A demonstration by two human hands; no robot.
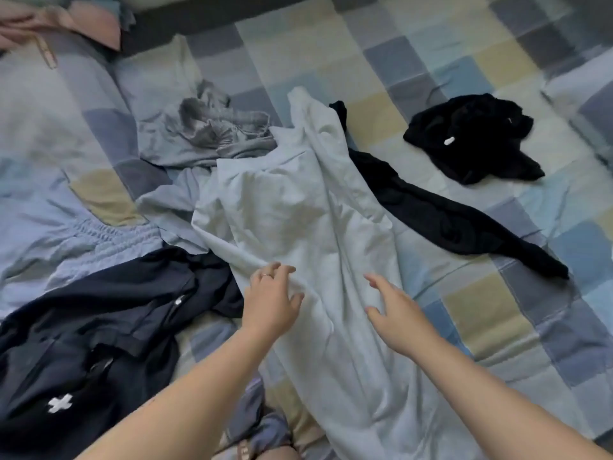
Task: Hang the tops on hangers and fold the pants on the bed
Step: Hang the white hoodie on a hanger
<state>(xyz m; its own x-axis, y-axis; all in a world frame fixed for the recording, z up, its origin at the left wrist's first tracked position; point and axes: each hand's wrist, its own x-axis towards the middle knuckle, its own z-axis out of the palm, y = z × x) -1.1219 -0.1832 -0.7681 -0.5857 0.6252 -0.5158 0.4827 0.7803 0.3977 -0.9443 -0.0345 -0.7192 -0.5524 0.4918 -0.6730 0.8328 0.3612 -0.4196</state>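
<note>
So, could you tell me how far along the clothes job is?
Nothing looks finished: no hanger or folded pile in view. In hand: left hand and right hand, fingers open, over the pale garment. Left: grey garment, dark top with white cross, crumpled black piece and long black piece, all loose on the bed.
</note>
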